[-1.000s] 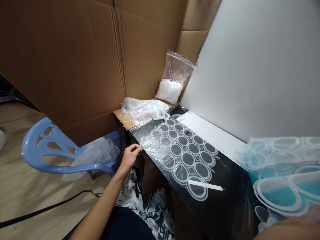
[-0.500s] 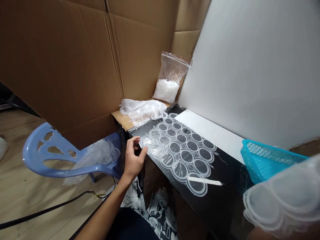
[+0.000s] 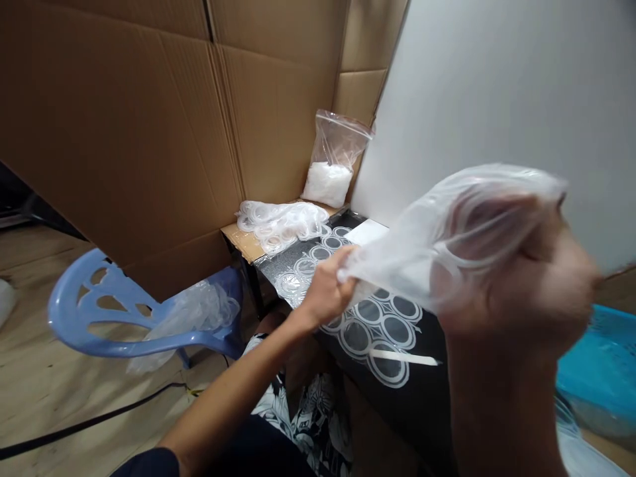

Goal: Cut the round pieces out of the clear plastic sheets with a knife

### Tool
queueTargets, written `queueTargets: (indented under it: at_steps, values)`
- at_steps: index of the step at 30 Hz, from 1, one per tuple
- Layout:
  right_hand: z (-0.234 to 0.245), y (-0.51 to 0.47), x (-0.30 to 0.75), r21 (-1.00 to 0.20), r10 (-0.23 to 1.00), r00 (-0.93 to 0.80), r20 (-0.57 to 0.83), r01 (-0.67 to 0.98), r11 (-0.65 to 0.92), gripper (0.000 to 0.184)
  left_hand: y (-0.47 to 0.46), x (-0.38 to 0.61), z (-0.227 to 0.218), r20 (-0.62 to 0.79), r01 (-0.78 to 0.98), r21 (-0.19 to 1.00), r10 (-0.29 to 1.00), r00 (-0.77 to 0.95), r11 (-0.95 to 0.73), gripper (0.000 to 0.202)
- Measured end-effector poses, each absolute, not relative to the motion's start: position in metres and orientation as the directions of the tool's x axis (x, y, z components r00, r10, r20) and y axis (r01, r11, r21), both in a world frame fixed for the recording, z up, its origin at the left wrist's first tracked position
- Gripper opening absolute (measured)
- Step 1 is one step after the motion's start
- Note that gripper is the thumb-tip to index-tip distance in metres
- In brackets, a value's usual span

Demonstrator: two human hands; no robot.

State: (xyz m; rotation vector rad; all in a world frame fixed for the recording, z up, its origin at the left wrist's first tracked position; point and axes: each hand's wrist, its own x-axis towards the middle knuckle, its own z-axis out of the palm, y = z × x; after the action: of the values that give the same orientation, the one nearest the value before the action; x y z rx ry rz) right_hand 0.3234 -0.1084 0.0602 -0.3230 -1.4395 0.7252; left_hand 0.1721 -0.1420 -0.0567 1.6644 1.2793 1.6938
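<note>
Between my two hands stretches a translucent plastic sheet (image 3: 407,255) printed with white rings, bunched and blurred. My left hand (image 3: 330,285) is closed around its narrow gathered end, above the table. At the right, close to the camera, my right hand (image 3: 541,285) grips the wider crumpled part, which drapes over the fingers. Below them a flat sheet of ringed plastic (image 3: 370,310) lies on the black table (image 3: 422,411), partly hidden by my left hand. A slim white pen-like tool (image 3: 405,358) rests across its near end.
A pile of ringed plastic (image 3: 283,222) lies on cardboard at the table's far end, by a zip bag (image 3: 328,182) with white contents. A blue chair (image 3: 74,318) holds more plastic. A blue basket (image 3: 596,371) stands right; cardboard (image 3: 173,132) and a white wall rise behind.
My left hand has moved right from the table's edge and closed on the plastic sheet. My right hand has lifted the sheet up and leftward from the lower right.
</note>
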Motion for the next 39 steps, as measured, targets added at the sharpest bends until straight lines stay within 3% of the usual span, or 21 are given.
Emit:
queueTargets:
  at_steps: [3, 5, 7, 9, 13, 16, 18, 22, 29, 34, 37, 39]
  values:
    - [0.066, -0.094, 0.326, -0.706, 0.761, -0.069, 0.646, -0.433, 0.560, 0.019, -0.101, 0.124, -0.033, 0.661, 0.373, 0.750, 0.637, -0.397, -0.546, 0.022]
    - [0.066, -0.086, 0.332, -0.768, 0.792, -0.146, 0.593, -0.399, 0.502, 0.029, -0.071, 0.086, -0.010, 0.737, 0.489, 0.675, 0.473, -0.483, -0.553, 0.019]
    - [0.064, -0.080, 0.338, -0.816, 0.806, -0.226, 0.547, -0.356, 0.455, 0.039, -0.045, 0.051, 0.012, 0.804, 0.640, 0.595, 0.366, -0.469, -0.487, 0.019]
    - [0.062, -0.075, 0.339, -0.837, 0.810, -0.265, 0.522, -0.341, 0.428, 0.041, -0.026, 0.025, 0.026, 0.853, 0.768, 0.511, 0.338, -0.398, -0.385, 0.021]
    - [0.057, -0.070, 0.338, -0.783, 0.778, -0.122, 0.617, -0.202, 0.589, 0.036, -0.014, -0.005, 0.008, 0.809, 0.939, 0.332, 0.538, -0.237, -0.086, 0.046]
    - [0.056, -0.068, 0.344, -0.695, 0.693, -0.048, 0.719, -0.026, 0.719, 0.034, -0.024, -0.021, -0.045, 0.515, 0.967, 0.225, 0.828, -0.221, 0.118, 0.062]
    - [0.057, -0.065, 0.352, -0.676, 0.677, -0.056, 0.734, 0.038, 0.736, 0.032, -0.034, -0.031, -0.084, 0.366, 0.962, 0.235, 0.905, -0.219, 0.138, 0.056]
    - [0.056, -0.057, 0.367, -0.690, 0.702, -0.071, 0.708, 0.141, 0.710, 0.029, -0.049, -0.046, -0.132, 0.285, 0.948, 0.266, 0.925, -0.251, 0.175, 0.057]
    - [0.070, -0.091, 0.370, -0.605, 0.659, -0.065, 0.749, 0.338, 0.721, 0.028, -0.048, -0.049, -0.144, 0.296, 0.946, 0.280, 0.922, -0.248, 0.165, 0.054]
    - [0.086, -0.143, 0.359, -0.499, 0.553, -0.112, 0.825, 0.312, 0.808, 0.028, -0.055, -0.043, -0.148, 0.300, 0.942, 0.297, 0.921, -0.248, 0.156, 0.055]
    - [0.058, -0.162, 0.352, -0.505, 0.525, -0.027, 0.851, 0.235, 0.831, 0.024, -0.062, -0.040, -0.149, 0.304, 0.940, 0.309, 0.921, -0.245, 0.148, 0.057]
    - [0.021, -0.168, 0.351, -0.573, 0.564, 0.099, 0.819, 0.176, 0.801, 0.016, -0.067, -0.039, -0.150, 0.304, 0.940, 0.310, 0.923, -0.237, 0.140, 0.058]
